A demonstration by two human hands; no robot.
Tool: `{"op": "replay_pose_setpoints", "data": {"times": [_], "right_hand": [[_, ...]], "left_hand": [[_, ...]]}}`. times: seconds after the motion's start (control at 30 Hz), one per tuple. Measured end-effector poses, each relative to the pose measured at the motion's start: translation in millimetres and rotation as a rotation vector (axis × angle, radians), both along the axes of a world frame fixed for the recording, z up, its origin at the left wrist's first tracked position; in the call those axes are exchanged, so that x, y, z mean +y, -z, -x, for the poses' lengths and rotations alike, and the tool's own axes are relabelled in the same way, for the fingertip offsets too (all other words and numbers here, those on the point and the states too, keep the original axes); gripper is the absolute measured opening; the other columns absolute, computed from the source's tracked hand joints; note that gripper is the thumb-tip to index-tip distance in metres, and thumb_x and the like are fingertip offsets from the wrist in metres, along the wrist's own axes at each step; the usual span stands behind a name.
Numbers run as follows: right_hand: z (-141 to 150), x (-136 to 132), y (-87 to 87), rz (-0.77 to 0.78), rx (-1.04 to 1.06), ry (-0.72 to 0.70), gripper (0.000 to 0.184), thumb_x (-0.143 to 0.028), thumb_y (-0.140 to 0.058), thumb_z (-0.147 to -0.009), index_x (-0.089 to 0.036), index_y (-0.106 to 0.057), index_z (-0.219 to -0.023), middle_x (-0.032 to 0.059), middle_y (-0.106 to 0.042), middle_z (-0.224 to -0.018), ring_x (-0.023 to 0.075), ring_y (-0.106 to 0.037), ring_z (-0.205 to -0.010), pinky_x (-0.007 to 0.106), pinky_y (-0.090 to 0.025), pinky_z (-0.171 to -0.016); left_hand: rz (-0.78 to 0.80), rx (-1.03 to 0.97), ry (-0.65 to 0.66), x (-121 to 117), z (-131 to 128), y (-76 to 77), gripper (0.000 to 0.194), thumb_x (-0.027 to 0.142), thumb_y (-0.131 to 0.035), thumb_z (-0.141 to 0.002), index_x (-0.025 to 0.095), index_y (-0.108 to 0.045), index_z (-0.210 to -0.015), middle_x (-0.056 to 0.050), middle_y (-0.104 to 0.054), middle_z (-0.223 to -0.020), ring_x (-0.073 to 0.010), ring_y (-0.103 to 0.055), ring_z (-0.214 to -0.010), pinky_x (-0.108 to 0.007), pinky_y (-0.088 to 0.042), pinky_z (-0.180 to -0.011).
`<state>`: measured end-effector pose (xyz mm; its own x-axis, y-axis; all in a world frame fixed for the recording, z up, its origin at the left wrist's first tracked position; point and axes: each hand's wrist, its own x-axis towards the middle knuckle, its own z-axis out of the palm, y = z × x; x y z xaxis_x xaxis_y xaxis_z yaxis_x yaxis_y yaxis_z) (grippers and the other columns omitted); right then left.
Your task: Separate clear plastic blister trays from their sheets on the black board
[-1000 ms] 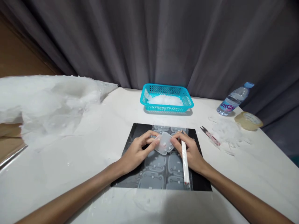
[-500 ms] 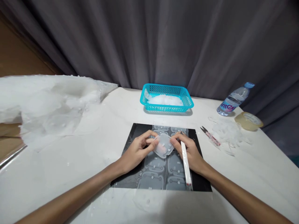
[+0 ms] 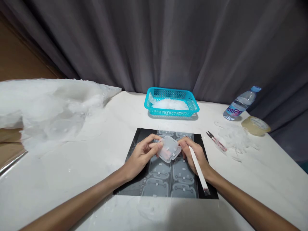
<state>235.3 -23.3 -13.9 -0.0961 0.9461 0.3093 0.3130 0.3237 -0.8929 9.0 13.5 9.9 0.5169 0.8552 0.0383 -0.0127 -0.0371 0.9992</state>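
My left hand [image 3: 144,154] pinches a thin, translucent plastic piece [image 3: 171,148] with rounded corners by its left edge, thumb in front and fingers behind. Closed around a slim white-handled tool [image 3: 198,170] is my right hand [image 3: 193,154], its fingertips at the piece's right edge. The handle slants down toward the right wrist; the tool's tip is hidden by the fingers. Beneath both hands lies a black mat [image 3: 134,173] bearing two columns of similar translucent pieces [image 3: 157,186] under what looks like clear film.
A turquoise basket [image 3: 171,112] holding white translucent material stands at the back. On the right are thread snips [image 3: 217,141], plastic scraps [image 3: 232,136], a tape roll [image 3: 256,125] and a water bottle [image 3: 240,104]. A large plastic bag [image 3: 53,109] lies at left.
The white handle's lower end has swung to the right as my right hand turned. The plastic piece has tilted slightly in my left hand, which stays in place.
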Motion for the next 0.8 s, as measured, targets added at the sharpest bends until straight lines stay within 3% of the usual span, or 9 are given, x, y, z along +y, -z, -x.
{"op": "replay_pose_setpoints", "data": {"times": [0.33,0.57,0.8], "right_hand": [[2,5,2.8,0.051,0.070,0.052,0.040,-0.049,-0.043,-0.109,-0.022,-0.065,-0.090,0.0001,-0.062,-0.075,0.0165,-0.057,-0.070,0.029,-0.044,-0.065],[4,2,-7.4,-0.110,-0.131,-0.094,0.034,-0.040,-0.050,-0.107,-0.022,-0.057,-0.080,-0.0001,-0.059,-0.076,0.0175,-0.055,-0.077,0.031,-0.043,-0.075],[2,0,-6.9,-0.193,-0.106,-0.093,0.028,-0.031,-0.048,-0.107,-0.022,-0.056,-0.082,-0.0008,-0.058,-0.073,0.0167,-0.055,-0.070,0.033,-0.044,-0.074]], "left_hand": [[-0.006,-0.011,-0.080,2,-4,-0.2,0.026,0.043,-0.066,-0.099,0.018,-0.063,-0.098,0.002,-0.066,-0.074,-0.0109,-0.058,-0.066,-0.022,-0.047,-0.063],[0.020,-0.044,-0.051,4,-4,-4.2,0.026,0.043,-0.067,-0.098,0.018,-0.060,-0.101,0.001,-0.071,-0.076,-0.0110,-0.063,-0.059,-0.023,-0.053,-0.059],[0.022,-0.019,-0.033,3,-4,-3.7,0.029,0.047,-0.064,-0.099,0.020,-0.056,-0.101,0.002,-0.073,-0.076,-0.0135,-0.068,-0.055,-0.027,-0.055,-0.062]]}}
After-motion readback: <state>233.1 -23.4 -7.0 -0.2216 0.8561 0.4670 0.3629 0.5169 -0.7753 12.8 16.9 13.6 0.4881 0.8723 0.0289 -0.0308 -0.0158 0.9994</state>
